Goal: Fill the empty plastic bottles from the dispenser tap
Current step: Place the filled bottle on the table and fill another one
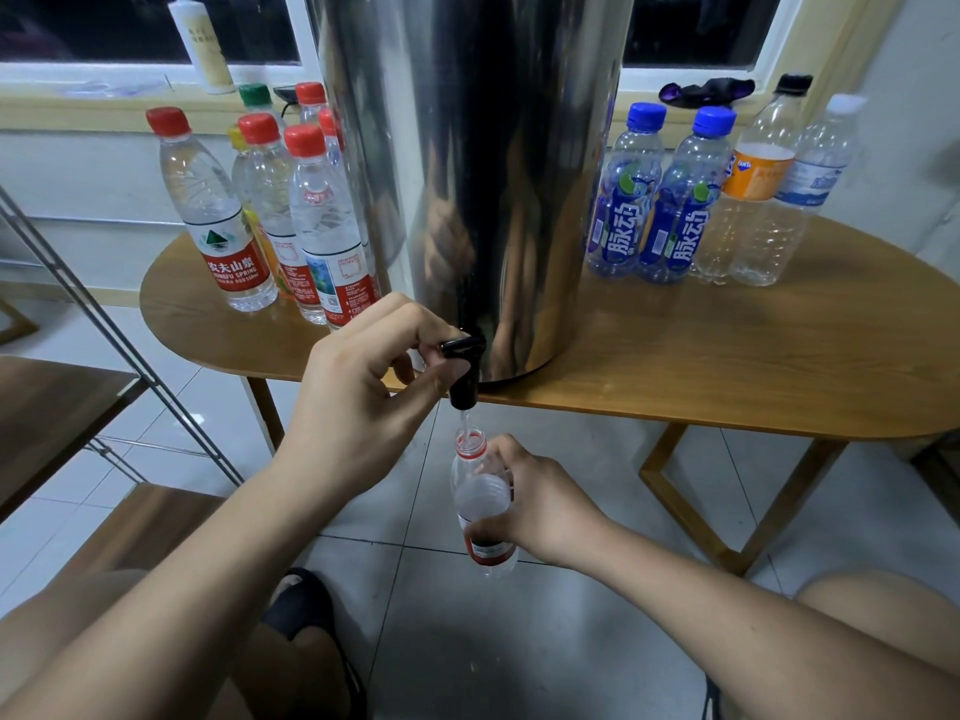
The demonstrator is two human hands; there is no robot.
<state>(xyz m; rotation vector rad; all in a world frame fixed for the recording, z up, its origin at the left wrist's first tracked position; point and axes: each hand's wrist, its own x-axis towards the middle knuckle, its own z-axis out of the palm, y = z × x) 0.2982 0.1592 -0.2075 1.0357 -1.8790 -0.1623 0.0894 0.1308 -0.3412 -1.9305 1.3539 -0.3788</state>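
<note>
A tall steel dispenser (467, 163) stands on the wooden table (727, 366), its black tap (464, 371) hanging over the front edge. My left hand (363, 387) grips the tap lever. A thin stream of water falls from the spout into an uncapped clear bottle (480, 504) with a red neck ring and red label. My right hand (535, 504) holds that bottle upright just below the tap, above the floor. The bottle looks partly filled.
Several red-capped bottles (317, 220) stand left of the dispenser. To its right stand two blue-capped bottles (670, 200), an orange-label bottle (753, 189) and a clear one (810, 189). A metal shelf frame (104, 324) is at the left. Tiled floor lies below.
</note>
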